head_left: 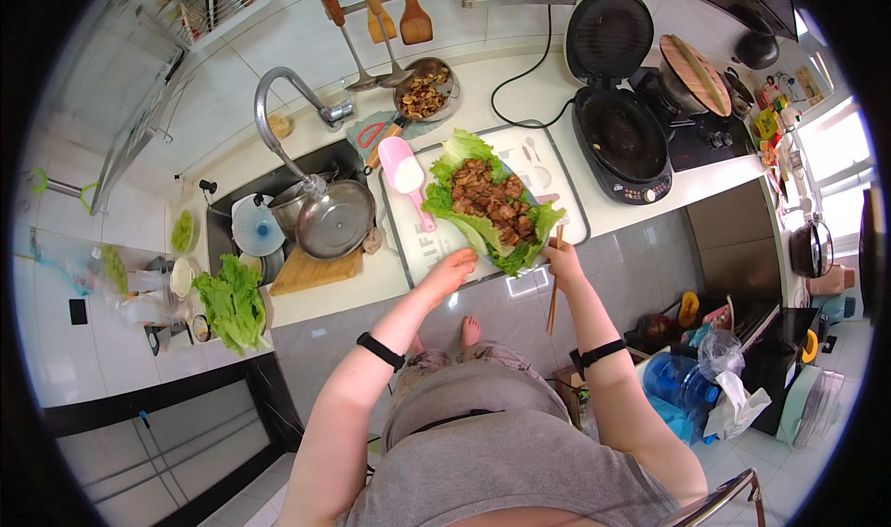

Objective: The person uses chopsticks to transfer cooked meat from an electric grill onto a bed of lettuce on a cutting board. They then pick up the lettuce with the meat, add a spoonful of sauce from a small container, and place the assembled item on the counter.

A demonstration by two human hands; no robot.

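Note:
A plate (535, 195), mostly covered by green lettuce leaves (471, 148), carries a heap of browned meat pieces (489, 202) over the white tray (427, 260). My left hand (452, 271) is at its near left side, fingers stretched toward the leaf edge; whether they touch it I cannot tell. At the near right side, my right hand (562, 261) is closed around a pair of wooden chopsticks (553, 309) that point down toward me. Its fingertips meet the edge of the lettuce. To the left of the plate lies a pink scoop (406, 176) holding white powder.
Behind the tray are a pan of brown pieces (427, 94) and red-handled scissors (373, 134). An open electric griddle (622, 137) stands right. Left, a metal pan (336, 219) rests by the sink faucet (269, 109), near a cutting board (317, 272) and loose lettuce (230, 304).

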